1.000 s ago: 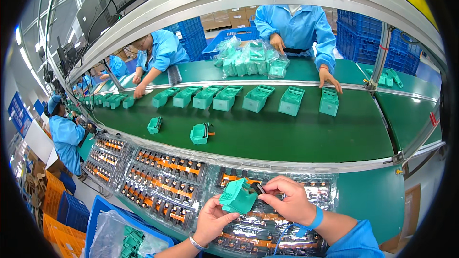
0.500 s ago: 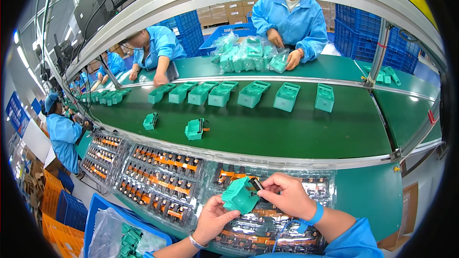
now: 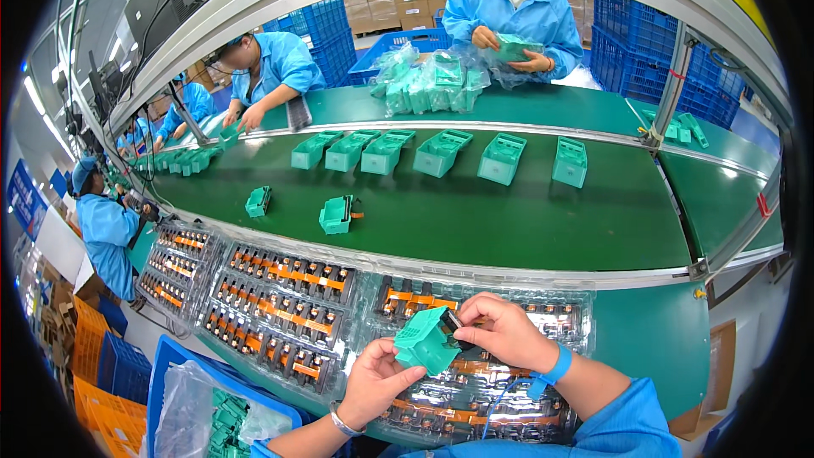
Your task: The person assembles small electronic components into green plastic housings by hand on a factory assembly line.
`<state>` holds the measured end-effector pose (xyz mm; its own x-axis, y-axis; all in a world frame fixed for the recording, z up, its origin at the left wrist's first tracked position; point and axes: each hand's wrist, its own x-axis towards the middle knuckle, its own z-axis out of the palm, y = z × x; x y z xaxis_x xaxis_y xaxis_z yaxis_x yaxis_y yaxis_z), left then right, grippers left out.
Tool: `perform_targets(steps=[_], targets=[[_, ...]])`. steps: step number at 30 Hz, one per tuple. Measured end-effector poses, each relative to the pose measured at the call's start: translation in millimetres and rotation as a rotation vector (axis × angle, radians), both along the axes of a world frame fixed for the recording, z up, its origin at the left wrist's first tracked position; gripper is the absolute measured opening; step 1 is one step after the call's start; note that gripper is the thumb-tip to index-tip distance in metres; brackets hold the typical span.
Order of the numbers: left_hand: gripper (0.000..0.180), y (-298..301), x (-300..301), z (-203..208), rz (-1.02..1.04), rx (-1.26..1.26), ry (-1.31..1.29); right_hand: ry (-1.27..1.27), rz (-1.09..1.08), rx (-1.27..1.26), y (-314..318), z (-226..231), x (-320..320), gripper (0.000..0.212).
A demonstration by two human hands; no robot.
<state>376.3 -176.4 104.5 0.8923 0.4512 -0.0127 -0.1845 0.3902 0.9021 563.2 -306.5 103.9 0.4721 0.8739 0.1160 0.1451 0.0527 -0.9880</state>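
Note:
A green plastic housing (image 3: 424,341) is tilted in my left hand (image 3: 377,380), the thumb pressed on its near side and the fingers behind. My right hand (image 3: 509,335) pinches a small black part (image 3: 462,343) between thumb and fingertips at the housing's right side. The part sits against or partly inside the open end; how deep cannot be seen. Below both hands lies a clear plastic tray (image 3: 475,390) of black parts with orange flat strips. A blue band with a cord circles my right wrist, and a bracelet my left.
More clear trays (image 3: 280,305) of such parts lie to the left. Beyond, a green conveyor (image 3: 475,229) carries a row of housings (image 3: 442,153) and two nearer ones (image 3: 337,215). A metal frame spans above. A blue bin (image 3: 161,390) stands lower left. Co-workers handle housings opposite.
The black part and my right fingers have come closer to the housing. Across the belt, one person has taken a housing from the row; another has lifted a bagged one.

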Motion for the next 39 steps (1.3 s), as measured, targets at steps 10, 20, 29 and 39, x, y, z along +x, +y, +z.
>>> perform_targets(steps=[10,20,29,39], targets=[[0.031,-2.2,-3.2,8.5,0.031,0.015,0.048,0.192,0.012,-0.069,-3.7,1.1,-7.7,0.012],[0.033,-5.3,-4.9,9.3,0.019,0.117,-0.011,0.036,0.005,-0.147,-2.6,21.6,-13.3,0.015],[0.039,-7.5,-3.4,4.0,0.001,0.327,-0.077,-0.377,-0.1,0.116,-7.6,31.0,-20.3,0.022],[0.045,-14.1,4.3,-0.5,0.144,0.381,-0.126,-1.012,-0.187,0.56,-10.9,37.4,-23.0,0.027]])
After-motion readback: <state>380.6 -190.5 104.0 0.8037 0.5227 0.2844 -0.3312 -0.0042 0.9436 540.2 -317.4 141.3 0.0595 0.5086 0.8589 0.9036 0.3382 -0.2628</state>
